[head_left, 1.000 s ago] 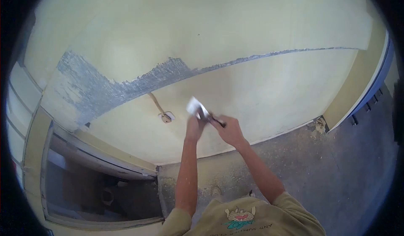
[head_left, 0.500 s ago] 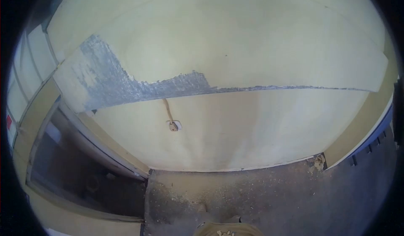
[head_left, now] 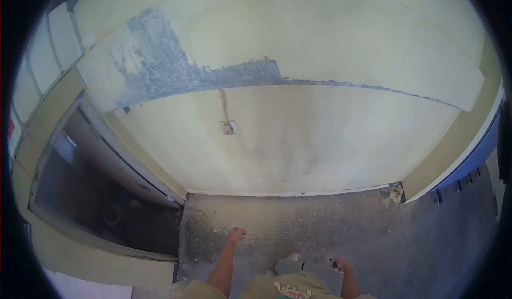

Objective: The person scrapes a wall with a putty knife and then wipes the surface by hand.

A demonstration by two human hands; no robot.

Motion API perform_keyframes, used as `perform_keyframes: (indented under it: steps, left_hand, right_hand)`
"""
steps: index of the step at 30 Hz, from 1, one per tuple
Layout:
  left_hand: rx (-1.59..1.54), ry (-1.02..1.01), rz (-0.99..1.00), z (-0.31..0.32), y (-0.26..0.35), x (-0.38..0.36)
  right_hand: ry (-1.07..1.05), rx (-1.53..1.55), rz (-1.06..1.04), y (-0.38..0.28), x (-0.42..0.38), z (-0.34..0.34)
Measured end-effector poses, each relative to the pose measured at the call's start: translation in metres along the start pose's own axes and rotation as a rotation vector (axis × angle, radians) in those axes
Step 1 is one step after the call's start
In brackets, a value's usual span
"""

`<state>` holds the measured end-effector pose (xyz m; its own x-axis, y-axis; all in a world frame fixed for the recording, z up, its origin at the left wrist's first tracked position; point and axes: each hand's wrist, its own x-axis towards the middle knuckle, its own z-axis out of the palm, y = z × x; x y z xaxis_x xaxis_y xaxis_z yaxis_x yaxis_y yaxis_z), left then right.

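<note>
Low over the dusty grey concrete floor (head_left: 298, 229), the right hand (head_left: 340, 265) has its fingers clamped on a small dark-handled tool (head_left: 335, 266), its blade hidden; the left hand (head_left: 236, 235), fist-like and apparently empty, hangs forward of it.

Two hands, left hand (head_left: 236, 235) and right hand (head_left: 339, 265). One scraping tool (head_left: 334, 265), dark, in the right. One wall socket (head_left: 229, 128). One doorway (head_left: 106, 192). One bare grey patch (head_left: 176, 72) on the wall.

Probably a room under renovation: scraped wall (head_left: 320, 134), debris-strewn concrete floor (head_left: 405, 235).
</note>
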<state>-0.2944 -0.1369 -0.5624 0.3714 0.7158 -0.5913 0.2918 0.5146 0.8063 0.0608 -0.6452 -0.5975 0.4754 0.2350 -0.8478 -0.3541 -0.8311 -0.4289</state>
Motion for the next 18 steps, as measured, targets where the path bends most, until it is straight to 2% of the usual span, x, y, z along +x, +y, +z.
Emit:
perform_keyframes:
  steps: [1,2,4,5,6,7,8,9,10,12,13,14,18]
  left_hand:
    - [-0.154,-0.063,0.043,0.012,0.03,-0.016]
    - [-0.159,-0.067,0.058,0.025,0.038,-0.031]
    - [0.111,-0.065,0.299,0.038,0.049,-0.051]
    - [0.107,-0.064,0.303,0.032,0.043,-0.051]
    - [0.596,-0.211,0.449,0.024,0.014,-0.044]
    - [1.086,-0.356,0.585,0.016,-0.018,-0.046]
    - [0.688,-0.313,0.212,0.009,-0.058,-0.061]
    - [0.277,-0.259,-0.144,0.003,-0.087,-0.074]
    - [-0.583,-0.304,-0.542,-0.014,-0.098,-0.115]
    - [0.972,-0.517,-0.315,-0.049,-0.123,-0.18]
    - [0.973,-0.515,-0.31,-0.065,-0.204,-0.2]
    - [0.798,0.032,0.467,-0.089,-0.203,-0.227]
    - [0.782,0.064,0.428,-0.092,-0.207,-0.199]
  right_hand:
    - [0.081,-0.054,-0.026,-0.015,-0.022,0.004]
    - [0.165,-0.104,-0.053,-0.067,-0.07,0.022]
    - [0.174,-0.055,-0.075,-0.061,-0.083,0.032]
    - [0.174,-0.015,-0.081,-0.054,-0.093,0.039]
    - [0.174,-0.018,-0.081,-0.036,-0.09,0.045]
    - [0.15,-0.231,-0.063,-0.001,-0.064,0.046]
    - [0.127,-0.443,-0.051,0.033,-0.038,0.045]
    - [0.203,-0.531,-0.077,0.081,-0.017,0.047]
    - [0.277,-0.616,-0.103,0.111,-0.002,0.047]
    - [0.23,-0.634,-0.115,0.127,-0.006,0.038]
    - [0.184,-0.648,-0.114,0.132,-0.009,0.035]
    - [0.143,-0.658,-0.118,0.136,-0.012,0.032]
    - [-0.021,-0.68,-0.088,0.144,-0.025,0.021]
